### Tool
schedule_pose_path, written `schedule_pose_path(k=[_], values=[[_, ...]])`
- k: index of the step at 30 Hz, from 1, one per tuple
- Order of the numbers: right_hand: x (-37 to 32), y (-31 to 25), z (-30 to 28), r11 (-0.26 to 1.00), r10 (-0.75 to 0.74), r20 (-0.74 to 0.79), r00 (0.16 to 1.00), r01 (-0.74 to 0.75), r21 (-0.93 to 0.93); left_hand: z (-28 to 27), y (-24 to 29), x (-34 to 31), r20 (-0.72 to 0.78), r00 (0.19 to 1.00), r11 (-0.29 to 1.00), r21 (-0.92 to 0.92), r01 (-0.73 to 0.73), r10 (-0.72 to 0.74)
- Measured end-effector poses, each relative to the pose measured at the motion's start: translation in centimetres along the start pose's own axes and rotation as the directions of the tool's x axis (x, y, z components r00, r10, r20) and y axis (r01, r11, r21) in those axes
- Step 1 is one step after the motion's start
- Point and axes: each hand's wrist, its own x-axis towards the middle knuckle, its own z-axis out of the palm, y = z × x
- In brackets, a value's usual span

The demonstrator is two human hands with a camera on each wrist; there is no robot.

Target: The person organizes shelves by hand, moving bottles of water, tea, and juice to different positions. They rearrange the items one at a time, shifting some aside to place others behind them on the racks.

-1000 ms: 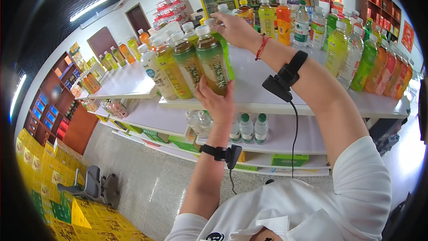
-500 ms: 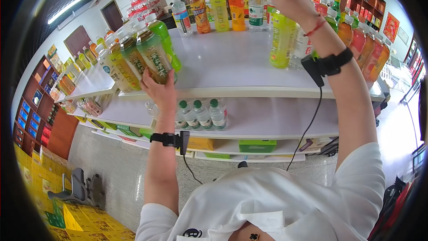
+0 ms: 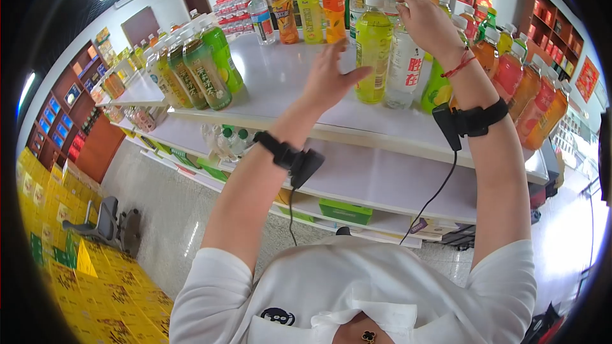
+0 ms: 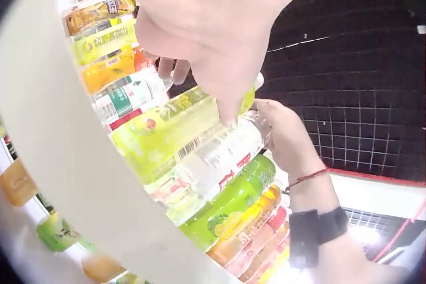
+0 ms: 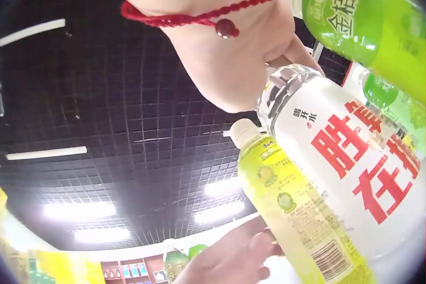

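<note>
My right hand (image 3: 432, 25) (image 4: 285, 131) is curled round the top of a clear bottle with red lettering (image 3: 403, 71) (image 5: 353, 157), hiding its cap. Directly left of it stands a yellow-green bottle (image 3: 373, 57) (image 5: 293, 207). My left hand (image 3: 328, 79) (image 5: 233, 257) is spread beside this bottle, holding nothing, with its thumb toward the bottle's side. Whether the thumb touches it I cannot tell. Both bottles stand upright near the front of the white shelf top (image 3: 280, 83).
Green-labelled bottles (image 3: 207, 76) stand in a group at the left. Along the back is a row with an orange bottle (image 3: 333, 13). Red and orange bottles (image 3: 516, 83) crowd the right side. Lower shelves (image 3: 382, 175) hold bottles and boxes.
My left hand has let go of the green-labelled bottles and moved right to the yellow-green bottle. My right hand has moved from the left group to the clear bottle on the right.
</note>
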Motion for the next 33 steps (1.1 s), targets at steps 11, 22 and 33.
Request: schedule_pose_path(k=[11,22,33], values=[[-0.3,0.2,0.3,0.999,0.040,-0.036,0.999,-0.039,0.025,3.3,2.3,0.1,0.025,0.950,0.946,-0.082,0.313,-0.312],[-0.4,0.5,-0.8,0.998,0.049,0.030,0.998,-0.050,0.029,-9.0,-3.5,-3.3,-0.463,0.843,0.810,0.363,0.461,-0.273],[-0.6,0.2,-0.8,0.998,0.035,0.018,0.999,-0.036,0.056,-11.9,-7.0,-3.4,-0.487,0.828,0.720,0.465,0.515,-0.277]])
